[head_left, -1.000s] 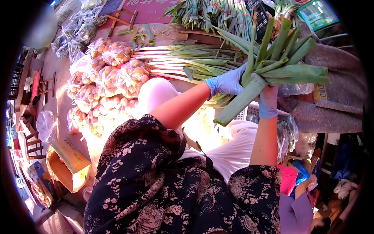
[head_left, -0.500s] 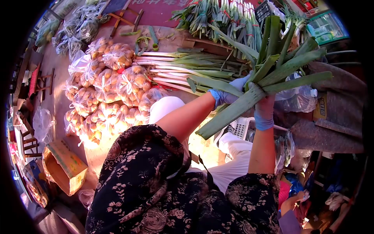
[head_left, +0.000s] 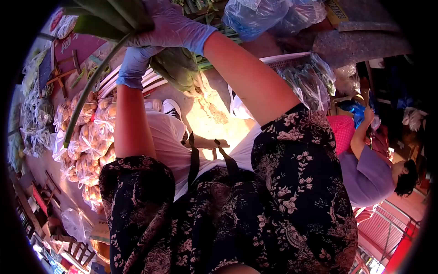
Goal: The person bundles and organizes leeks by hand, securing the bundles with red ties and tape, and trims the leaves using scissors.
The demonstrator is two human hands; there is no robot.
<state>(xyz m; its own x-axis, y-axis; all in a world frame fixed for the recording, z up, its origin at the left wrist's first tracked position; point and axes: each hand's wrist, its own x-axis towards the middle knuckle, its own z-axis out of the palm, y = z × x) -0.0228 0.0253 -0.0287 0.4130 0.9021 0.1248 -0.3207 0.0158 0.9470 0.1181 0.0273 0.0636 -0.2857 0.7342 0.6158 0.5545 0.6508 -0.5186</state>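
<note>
A large leek [head_left: 109,16] with broad green leaves is held up at the top left of the head view. My right hand [head_left: 175,27], in a blue glove, is closed around it. My left hand [head_left: 136,66], gloved too, is closed on it just below, close against the right. One thin leaf hangs down past my left wrist. Below the hands, a wide green part [head_left: 175,66] with a paler end points downward. Most of my fingertips are hidden by the leaves and the other hand.
Bagged round, brownish produce [head_left: 93,137] is piled at left. Long pale leek stalks [head_left: 107,82] lie behind my left wrist. Clear plastic bags [head_left: 260,16] are at the top, with bagged greens [head_left: 310,80] at right. A person in a purple top [head_left: 367,176] is at far right.
The view has turned, and both hands with the leek have shifted to the upper left. The leaves now point left instead of right. The person at right is more fully in view.
</note>
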